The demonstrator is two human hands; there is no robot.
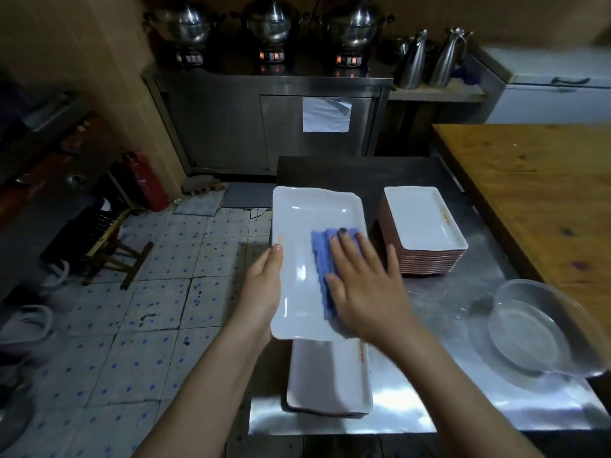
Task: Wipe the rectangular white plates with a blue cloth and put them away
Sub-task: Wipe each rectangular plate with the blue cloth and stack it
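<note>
While left fingers [276,251] grip plate [307,219], cloth [322,259] underlies right fingers [347,246].

Bare steel counter [439,312] lies open between the stacked plates [426,226] and glass bowl [542,328], both blocking the right

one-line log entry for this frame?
step: wiping | left hand: holds plate | right hand: presses blue cloth on plate | wiped stack: behind
</note>
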